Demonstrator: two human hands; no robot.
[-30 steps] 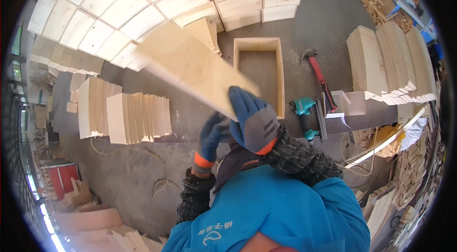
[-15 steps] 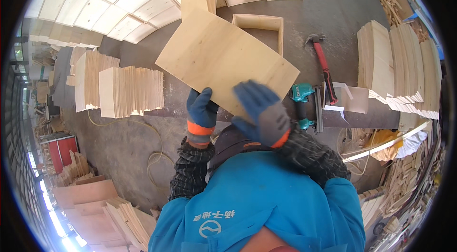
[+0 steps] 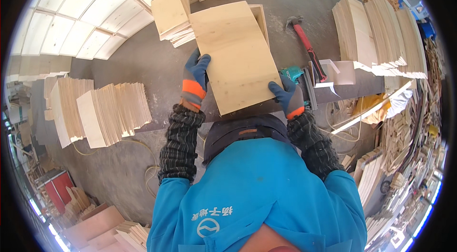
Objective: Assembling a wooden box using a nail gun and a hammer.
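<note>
While we clasp pale plywood panel (image 3: 236, 56) edges, left hand (image 3: 194, 79), right hand (image 3: 288, 96), bare worktop (image 3: 152, 61) lies leftward.

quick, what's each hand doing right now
Left hand: closed on the left edge of the plywood panel.
Right hand: closed on the panel's lower right corner.

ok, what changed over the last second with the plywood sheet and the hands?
The rectangular pale plywood panel swung down from a raised tilt to lie flat over the open wooden box frame. The left hand, earlier near its lower edge, now grips its left edge; the right hand holds the near right corner. The red-handled hammer and stacked plywood pieces stayed where they were.
</note>
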